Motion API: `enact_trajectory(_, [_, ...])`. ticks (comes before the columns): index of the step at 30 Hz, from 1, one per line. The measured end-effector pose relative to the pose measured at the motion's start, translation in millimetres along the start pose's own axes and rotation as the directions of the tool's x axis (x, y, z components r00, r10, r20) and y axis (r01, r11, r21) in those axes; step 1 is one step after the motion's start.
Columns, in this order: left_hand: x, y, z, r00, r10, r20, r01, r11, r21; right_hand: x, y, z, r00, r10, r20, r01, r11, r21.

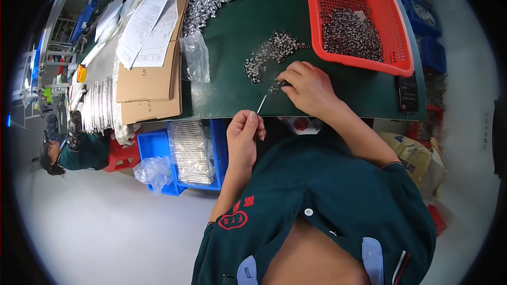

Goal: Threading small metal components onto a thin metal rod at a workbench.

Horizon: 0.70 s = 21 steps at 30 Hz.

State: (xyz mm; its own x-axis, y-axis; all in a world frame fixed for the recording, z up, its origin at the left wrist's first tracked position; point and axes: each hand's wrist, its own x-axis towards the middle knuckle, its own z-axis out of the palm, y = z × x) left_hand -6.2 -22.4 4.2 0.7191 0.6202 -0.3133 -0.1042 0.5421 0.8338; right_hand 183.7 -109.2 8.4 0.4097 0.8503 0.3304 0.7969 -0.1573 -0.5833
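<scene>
The left hand [244, 133] has thumb and fingers clamped on a thin metal rod [262, 104], tip toward one o'clock. At its two o'clock, the right hand [310, 89] bends over loose metal rings [273, 89]; whether its fingertips grip one, I cannot tell. This looks like picking a ring; the next move probably calls for lining one up with the rod's tip. At the right hand's one o'clock, a red basket [369, 64] holds small dark metal pieces [351, 34]; at the left hand's eight, a blue box [217, 150] holds bundled rods [191, 150].
</scene>
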Motion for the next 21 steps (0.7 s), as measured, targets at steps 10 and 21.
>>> enact_trajectory(10, [3, -2, -2, 1.0, -0.01, 0.015, 0.01, 1.0, -0.006, -3, 1, -7, 0.999, 0.016, 0.051, -0.014, 0.999, -0.036])
enact_trajectory(21, [5, -4, -2, 0.999, -0.027, 0.021, 0.027, 0.999, 0.018, -7, -1, -14, 0.998, 0.029, 0.053, -0.026, 0.999, -0.039])
